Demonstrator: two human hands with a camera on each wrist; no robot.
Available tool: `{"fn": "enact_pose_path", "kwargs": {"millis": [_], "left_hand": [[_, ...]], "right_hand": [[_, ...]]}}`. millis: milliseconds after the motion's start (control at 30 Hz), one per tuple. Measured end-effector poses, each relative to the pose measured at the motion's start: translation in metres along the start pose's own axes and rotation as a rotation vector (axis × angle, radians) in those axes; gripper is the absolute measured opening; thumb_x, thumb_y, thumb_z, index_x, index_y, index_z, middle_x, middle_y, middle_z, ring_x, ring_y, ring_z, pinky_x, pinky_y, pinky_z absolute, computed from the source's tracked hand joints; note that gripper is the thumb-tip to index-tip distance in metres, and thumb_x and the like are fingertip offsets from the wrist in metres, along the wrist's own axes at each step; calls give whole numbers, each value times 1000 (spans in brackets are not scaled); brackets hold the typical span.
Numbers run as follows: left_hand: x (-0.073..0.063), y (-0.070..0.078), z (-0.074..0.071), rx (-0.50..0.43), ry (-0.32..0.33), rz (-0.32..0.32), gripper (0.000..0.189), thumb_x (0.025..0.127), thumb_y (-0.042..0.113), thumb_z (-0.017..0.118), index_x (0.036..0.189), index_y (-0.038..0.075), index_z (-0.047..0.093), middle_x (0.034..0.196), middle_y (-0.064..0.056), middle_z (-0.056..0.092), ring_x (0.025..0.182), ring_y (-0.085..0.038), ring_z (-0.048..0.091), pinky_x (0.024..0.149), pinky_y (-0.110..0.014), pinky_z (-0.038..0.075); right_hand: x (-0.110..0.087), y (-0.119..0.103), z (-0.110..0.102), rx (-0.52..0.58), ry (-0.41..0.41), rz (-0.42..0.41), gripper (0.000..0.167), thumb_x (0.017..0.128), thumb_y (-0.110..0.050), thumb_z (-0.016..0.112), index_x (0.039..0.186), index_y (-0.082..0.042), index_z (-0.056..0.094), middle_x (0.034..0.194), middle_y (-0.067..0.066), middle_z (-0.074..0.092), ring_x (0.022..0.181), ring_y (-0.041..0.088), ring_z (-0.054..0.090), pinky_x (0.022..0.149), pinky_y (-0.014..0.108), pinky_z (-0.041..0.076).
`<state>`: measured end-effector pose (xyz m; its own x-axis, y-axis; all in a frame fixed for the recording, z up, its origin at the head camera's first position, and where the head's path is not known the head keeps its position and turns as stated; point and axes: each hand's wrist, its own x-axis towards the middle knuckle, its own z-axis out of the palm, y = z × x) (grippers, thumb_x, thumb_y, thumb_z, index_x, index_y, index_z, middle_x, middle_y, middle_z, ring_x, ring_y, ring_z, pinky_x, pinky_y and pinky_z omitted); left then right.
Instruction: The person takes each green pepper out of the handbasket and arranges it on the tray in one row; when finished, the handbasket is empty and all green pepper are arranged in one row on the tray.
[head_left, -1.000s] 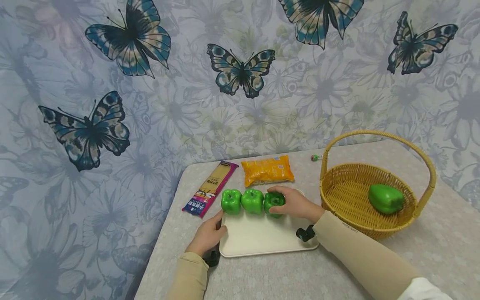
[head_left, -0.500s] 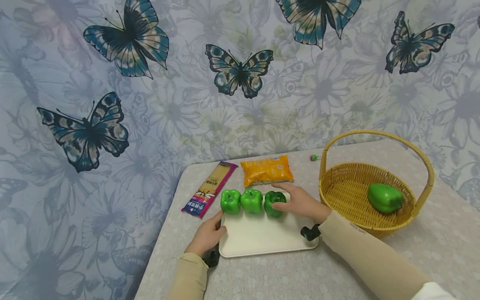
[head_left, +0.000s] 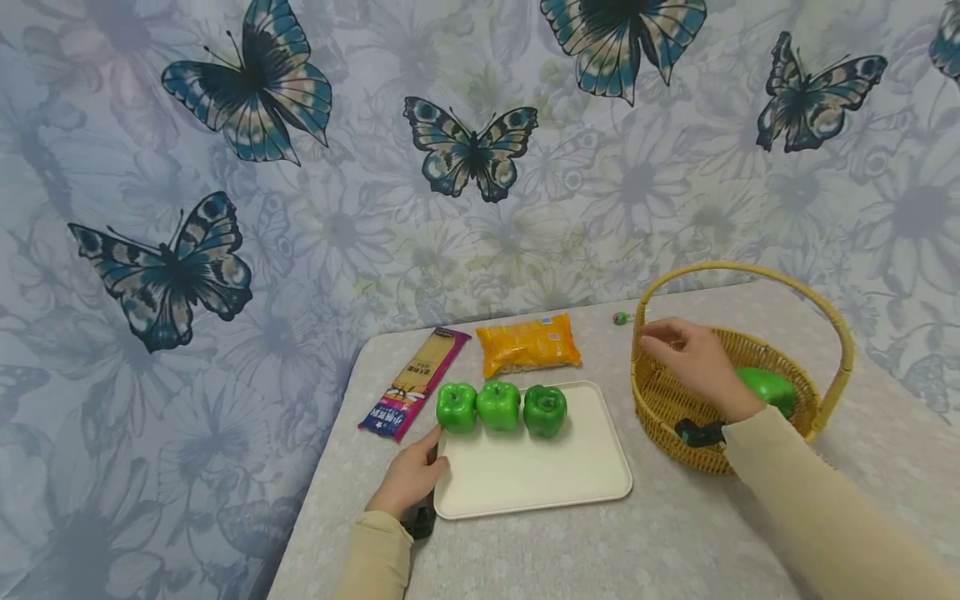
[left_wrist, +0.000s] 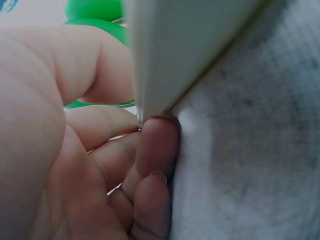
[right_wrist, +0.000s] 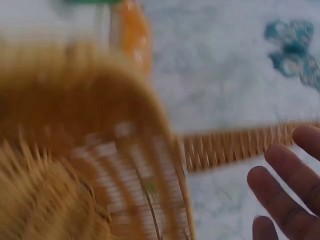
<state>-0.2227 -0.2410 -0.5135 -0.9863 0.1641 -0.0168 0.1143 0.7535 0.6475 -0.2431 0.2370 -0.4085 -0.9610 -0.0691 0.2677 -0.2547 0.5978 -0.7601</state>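
Observation:
A cream tray [head_left: 532, 475] bears three green bell peppers in a row along its far side: the left pepper [head_left: 457, 407], the middle pepper [head_left: 498, 406] and the darker right pepper [head_left: 544, 410]. My left hand [head_left: 408, 475] grips the tray's left edge, thumb above and fingertips under the rim [left_wrist: 165, 55] in the left wrist view. Over the left part of a wicker basket [head_left: 667, 429] hovers my right hand [head_left: 697, 362], holding nothing, its spread fingers near the handle [right_wrist: 235, 147]. Another green pepper [head_left: 768, 387] lies in the basket, partly hidden by the right wrist.
Behind the tray lies an orange food packet [head_left: 528, 344]. To its left is a long noodle packet [head_left: 416, 383] with purple edges. A small lollipop [head_left: 621, 317] lies near the basket handle. The wall [head_left: 337, 250] with butterfly patterns rises behind the table [head_left: 525, 558].
My right hand has let go of the right pepper on the tray and moved right, over the basket. The left hand stays on the tray edge.

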Motion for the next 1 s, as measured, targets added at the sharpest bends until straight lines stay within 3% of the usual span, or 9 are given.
{"fn": "enact_pose_path", "kwargs": {"millis": [167,300,533,700,900,1000], "left_hand": [[-2,-2,1,18,0,-16,67,96,22,62,159,15,41,120,-17,73,84,-18,57,87,-44,55],[-1,-1,1,28,16,-32,67,96,23,62,159,14,41,119,-17,73,83,-20,54,82,-42,52],[0,-1,2,13,16,-36,67,96,24,63,159,14,41,146,-17,60,95,-22,56,96,-50,52],[-1,-3,4,12,6,-43,67,96,24,63,159,15,41,146,-16,59,94,-22,56,92,-48,53],[1,-3,3,21,3,-24,68,96,24,62,160,15,40,133,-16,68,83,-21,54,78,-40,48],[1,-1,2,22,7,-18,67,97,24,62,160,15,40,134,-16,67,85,-21,54,84,-43,52]], "right_hand": [[-12,26,-32,-67,51,74,57,105,-50,51,138,-5,60,136,24,61,121,45,56,92,63,47],[-17,42,-42,-103,45,135,63,104,-55,48,139,-3,58,137,27,58,122,47,54,91,63,47],[-20,67,-42,-246,95,178,52,106,-43,48,127,2,64,123,29,65,106,46,61,80,58,48],[-21,77,-40,-274,70,223,48,105,-38,49,126,2,64,123,30,64,106,47,61,81,60,45],[-19,78,-38,-278,56,226,50,105,-42,48,126,1,65,123,29,65,107,48,60,84,64,42],[-20,77,-37,-218,42,232,52,106,-44,47,129,0,63,128,29,62,113,48,58,85,62,46]]}}
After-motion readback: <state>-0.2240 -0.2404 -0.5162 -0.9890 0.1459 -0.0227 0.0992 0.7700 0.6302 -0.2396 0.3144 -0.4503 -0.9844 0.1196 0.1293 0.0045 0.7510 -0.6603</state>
